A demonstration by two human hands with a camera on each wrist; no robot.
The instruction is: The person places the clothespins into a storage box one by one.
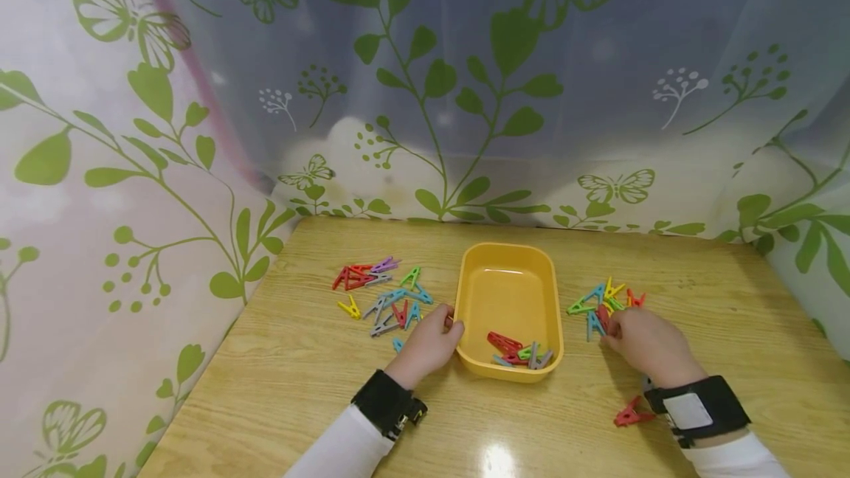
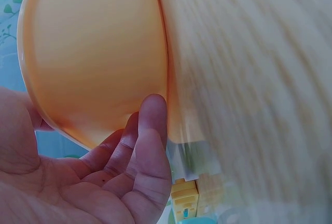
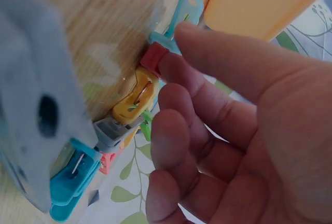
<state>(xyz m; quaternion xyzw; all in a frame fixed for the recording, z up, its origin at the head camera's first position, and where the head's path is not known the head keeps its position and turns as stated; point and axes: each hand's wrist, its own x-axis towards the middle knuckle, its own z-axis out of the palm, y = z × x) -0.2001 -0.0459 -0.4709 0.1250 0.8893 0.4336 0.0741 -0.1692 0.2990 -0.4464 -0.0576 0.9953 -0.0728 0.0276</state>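
Observation:
My left hand (image 1: pixel 428 345) grips the left rim of a yellow plastic tub (image 1: pixel 466 356), thumb at the rim and fingers against the outer wall (image 2: pixel 98 79). Inside the tub, red, green, grey and blue clothespins (image 1: pixel 506 343) lie at the near end. On the right, my right hand (image 1: pixel 654 349) pinches a red clothespin (image 3: pixel 154 57) between thumb and index finger, beside a small pile. Around it are a blue clothespin (image 1: pixel 594 325), a green one (image 1: pixel 581 307) and a yellow one (image 3: pixel 137 97).
Left of the tub, several mixed-colour clothespins (image 1: pixel 401 312) are scattered on the wooden table (image 1: pixel 279 360). Another red clothespin (image 1: pixel 631 413) lies by my right wrist, with a grey one (image 3: pixel 36 99) large in the right wrist view. A leaf-patterned curtain (image 1: pixel 425 131) stands behind.

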